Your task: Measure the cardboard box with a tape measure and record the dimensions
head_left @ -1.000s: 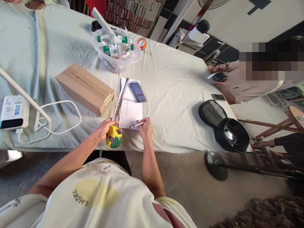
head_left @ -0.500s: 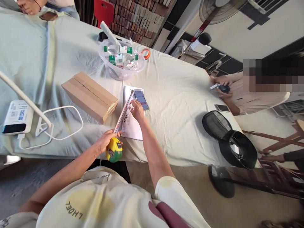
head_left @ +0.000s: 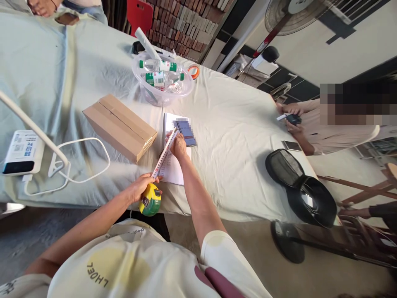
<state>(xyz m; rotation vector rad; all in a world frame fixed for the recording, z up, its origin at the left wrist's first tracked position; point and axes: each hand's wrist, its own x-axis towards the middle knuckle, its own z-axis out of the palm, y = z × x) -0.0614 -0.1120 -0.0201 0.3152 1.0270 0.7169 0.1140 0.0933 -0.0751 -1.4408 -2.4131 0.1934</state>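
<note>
My left hand [head_left: 141, 187] is closed on a tape measure [head_left: 150, 200] with a yellow and green case, holding its blade close to the case. The white blade [head_left: 161, 160] runs out away from me, slanting up over an open notebook [head_left: 176, 173]. Near the blade's far end, my right hand [head_left: 178, 146] has its fingers closed around the strip; whether anything else is in them is hidden. A phone [head_left: 187, 133] lies across the notebook's upper right, just beyond my right hand. Left of the blade rests a closed cardboard box [head_left: 119, 129].
A clear plastic basin [head_left: 163, 98] holds water bottles, with orange-handled scissors [head_left: 194, 73] beside it. On the left are a white power bank [head_left: 24, 152] with a cable and a lamp stem. A black cap [head_left: 300, 186] lies right, near another person's hands [head_left: 293, 118].
My right hand has shifted slightly nearer and its fingers have closed onto the blade's far part. The slim pen-like thing seen by that hand earlier is now mostly hidden.
</note>
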